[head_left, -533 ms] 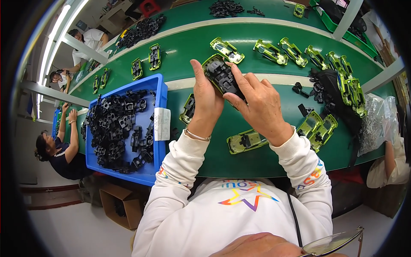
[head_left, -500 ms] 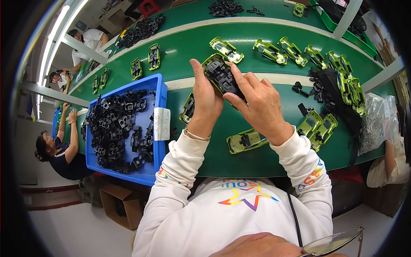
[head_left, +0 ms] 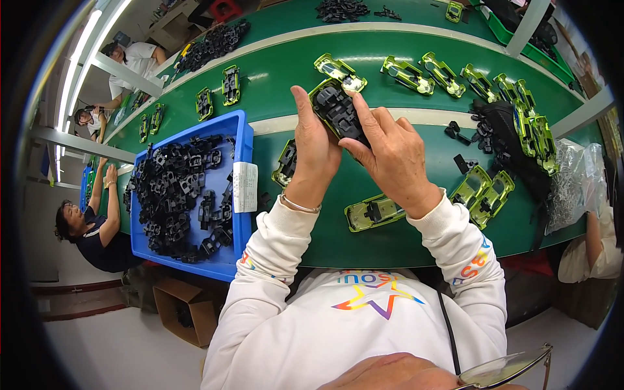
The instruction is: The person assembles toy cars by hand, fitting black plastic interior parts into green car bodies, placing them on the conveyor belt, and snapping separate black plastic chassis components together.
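Observation:
A green toy car body [head_left: 337, 112] with a black plastic insert faces up between my hands above the table. My left hand [head_left: 316, 146] supports it from the left and below, its thumb raised along the side. My right hand [head_left: 395, 153] grips its right side, index finger near the far end and thumb on the near end. Partly hidden by my left wrist, another green car body [head_left: 285, 164] lies on the table. A car body with a black part inside [head_left: 374, 213] rests below my right hand.
A blue bin [head_left: 244, 140] of black plastic parts [head_left: 179, 188] stands at left. Green car bodies [head_left: 406, 76] line the far green belt. At right are more shells [head_left: 491, 198], loose black parts [head_left: 482, 136], a black bag [head_left: 513, 156] and a clear bag of screws [head_left: 572, 188]. Co-workers sit at left.
The car bodies on the far belt have shifted slightly left. My right index finger has moved slightly on the held car body; both hands stay nearly in place.

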Demonstrator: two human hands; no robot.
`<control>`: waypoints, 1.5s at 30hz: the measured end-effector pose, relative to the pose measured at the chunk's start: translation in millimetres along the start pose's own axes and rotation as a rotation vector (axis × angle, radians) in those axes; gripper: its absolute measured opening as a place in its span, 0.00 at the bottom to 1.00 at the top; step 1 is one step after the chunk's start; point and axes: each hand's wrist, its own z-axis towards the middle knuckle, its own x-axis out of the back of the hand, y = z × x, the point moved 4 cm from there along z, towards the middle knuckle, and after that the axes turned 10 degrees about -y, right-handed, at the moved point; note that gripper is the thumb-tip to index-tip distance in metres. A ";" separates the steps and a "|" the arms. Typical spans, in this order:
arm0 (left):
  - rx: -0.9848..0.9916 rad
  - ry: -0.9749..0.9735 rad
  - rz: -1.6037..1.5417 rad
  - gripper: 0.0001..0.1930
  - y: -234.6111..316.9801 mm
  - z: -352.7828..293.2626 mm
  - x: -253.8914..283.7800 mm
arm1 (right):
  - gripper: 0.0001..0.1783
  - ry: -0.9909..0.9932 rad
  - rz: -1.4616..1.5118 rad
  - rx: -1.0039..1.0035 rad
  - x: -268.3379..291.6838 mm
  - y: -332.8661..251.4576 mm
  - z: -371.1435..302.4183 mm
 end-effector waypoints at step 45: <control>-0.133 -0.066 0.211 0.18 -7.7 -17.8 -1.6 | 0.34 -0.396 -0.175 0.130 36.5 -8.7 11.2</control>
